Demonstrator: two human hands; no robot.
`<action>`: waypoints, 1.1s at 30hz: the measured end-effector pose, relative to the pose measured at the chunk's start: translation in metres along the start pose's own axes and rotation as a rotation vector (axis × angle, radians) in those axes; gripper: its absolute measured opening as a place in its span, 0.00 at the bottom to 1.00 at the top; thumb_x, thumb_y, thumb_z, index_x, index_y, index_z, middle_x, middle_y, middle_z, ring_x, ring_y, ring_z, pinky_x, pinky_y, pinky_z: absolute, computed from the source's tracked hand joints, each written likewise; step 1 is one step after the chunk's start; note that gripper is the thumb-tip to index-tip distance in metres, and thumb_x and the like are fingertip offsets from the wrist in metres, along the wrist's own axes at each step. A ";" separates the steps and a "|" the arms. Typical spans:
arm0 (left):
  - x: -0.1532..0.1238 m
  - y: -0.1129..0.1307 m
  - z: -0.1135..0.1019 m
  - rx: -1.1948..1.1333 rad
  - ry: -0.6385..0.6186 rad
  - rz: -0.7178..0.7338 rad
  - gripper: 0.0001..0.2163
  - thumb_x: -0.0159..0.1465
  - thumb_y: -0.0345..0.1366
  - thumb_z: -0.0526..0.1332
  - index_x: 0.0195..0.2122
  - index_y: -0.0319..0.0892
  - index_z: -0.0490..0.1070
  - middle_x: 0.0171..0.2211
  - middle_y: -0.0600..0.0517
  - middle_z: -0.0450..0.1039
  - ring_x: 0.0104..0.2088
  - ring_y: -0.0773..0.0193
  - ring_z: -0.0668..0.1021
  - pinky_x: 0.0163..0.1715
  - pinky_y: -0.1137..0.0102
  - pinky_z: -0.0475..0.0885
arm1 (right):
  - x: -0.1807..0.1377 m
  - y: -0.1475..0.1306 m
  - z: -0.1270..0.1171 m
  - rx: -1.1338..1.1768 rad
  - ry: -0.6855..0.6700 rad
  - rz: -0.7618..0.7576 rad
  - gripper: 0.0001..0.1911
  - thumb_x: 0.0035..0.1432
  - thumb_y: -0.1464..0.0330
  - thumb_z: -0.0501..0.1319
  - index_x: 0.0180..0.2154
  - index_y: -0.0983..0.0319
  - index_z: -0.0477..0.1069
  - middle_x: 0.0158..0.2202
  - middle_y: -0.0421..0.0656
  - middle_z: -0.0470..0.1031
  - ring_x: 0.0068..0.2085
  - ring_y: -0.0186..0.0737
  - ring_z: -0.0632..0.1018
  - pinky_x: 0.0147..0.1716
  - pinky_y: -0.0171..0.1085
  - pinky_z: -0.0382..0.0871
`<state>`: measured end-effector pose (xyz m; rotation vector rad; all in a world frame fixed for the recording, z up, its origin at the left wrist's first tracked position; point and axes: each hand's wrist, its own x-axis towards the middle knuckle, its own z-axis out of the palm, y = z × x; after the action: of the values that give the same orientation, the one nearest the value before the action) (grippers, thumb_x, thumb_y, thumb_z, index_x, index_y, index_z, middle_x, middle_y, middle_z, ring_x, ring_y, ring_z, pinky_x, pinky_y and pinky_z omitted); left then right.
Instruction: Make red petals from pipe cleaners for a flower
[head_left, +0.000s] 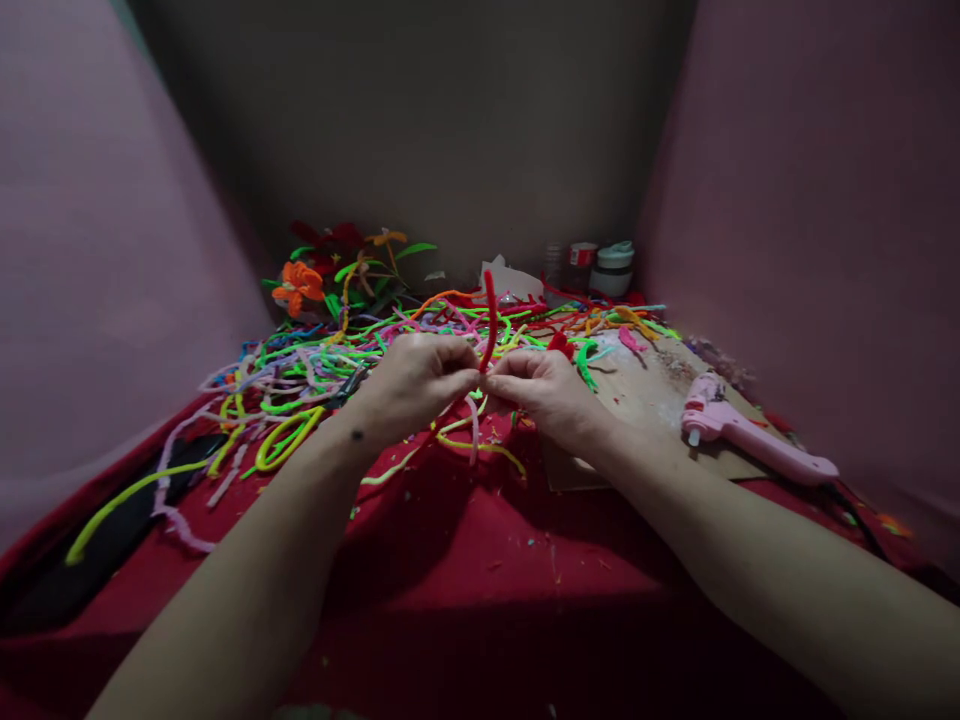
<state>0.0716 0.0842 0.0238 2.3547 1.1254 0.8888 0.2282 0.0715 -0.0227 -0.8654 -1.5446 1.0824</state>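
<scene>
A red pipe cleaner (491, 315) stands upright between my two hands, its lower end pinched at the fingertips. My left hand (426, 385) closes thumb and forefinger on it from the left. From the right, my right hand (551, 395) pinches at the same spot, with the fingertips of both hands almost touching. The part inside the fingers is hidden. Behind and left of the hands spreads a tangled heap of coloured pipe cleaners (300, 365) in green, pink, yellow and lilac.
A pink glue gun (765, 440) lies on a cardboard sheet (660, 385) at the right. Pipe-cleaner flowers, one orange (298, 288), stand at the back left. A lidded cup (613, 268) stands at the back right. Red cloth (480, 550) covers the table; pink panels (810, 220) flank it.
</scene>
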 end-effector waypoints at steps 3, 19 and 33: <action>0.002 -0.005 0.007 -0.521 -0.073 -0.346 0.09 0.48 0.35 0.64 0.15 0.38 0.67 0.13 0.55 0.61 0.16 0.72 0.62 0.19 0.74 0.55 | -0.004 0.002 0.003 -0.420 0.146 -0.241 0.09 0.51 0.70 0.56 0.20 0.62 0.66 0.20 0.39 0.67 0.24 0.33 0.67 0.27 0.34 0.58; 0.001 0.001 -0.004 -0.155 0.075 0.256 0.04 0.55 0.34 0.61 0.31 0.42 0.75 0.36 0.49 0.69 0.38 0.65 0.71 0.39 0.72 0.66 | -0.001 -0.010 0.001 0.231 0.027 -0.041 0.08 0.48 0.66 0.62 0.23 0.63 0.68 0.20 0.37 0.68 0.24 0.30 0.68 0.26 0.32 0.62; -0.001 -0.001 0.008 -0.731 -0.076 -0.227 0.12 0.54 0.38 0.62 0.18 0.38 0.65 0.17 0.56 0.62 0.19 0.74 0.63 0.21 0.77 0.58 | -0.009 -0.008 0.006 -0.332 0.183 -0.427 0.07 0.54 0.70 0.56 0.25 0.61 0.67 0.24 0.40 0.68 0.27 0.34 0.68 0.31 0.35 0.61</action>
<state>0.0763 0.0835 0.0165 1.6178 0.8230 0.9178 0.2245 0.0590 -0.0191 -0.7791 -1.6784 0.4364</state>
